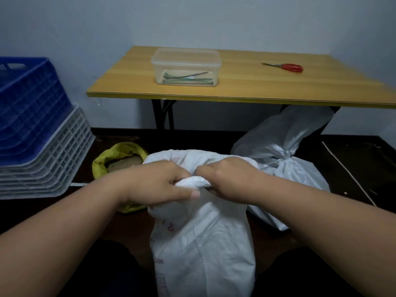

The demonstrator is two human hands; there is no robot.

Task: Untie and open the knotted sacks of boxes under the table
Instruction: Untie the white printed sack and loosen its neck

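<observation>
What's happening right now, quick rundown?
Left hand and right hand both gripping the near white sack at its bunched neck. Second white sack behind, knotted. Nothing in the way.

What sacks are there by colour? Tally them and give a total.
White sacks: 2, the near sack that the left hand and right hand grip at its neck, and the tied sack partly under the table.
Yellow sacks: 1, the open sack on the floor.
Total: 3
</observation>
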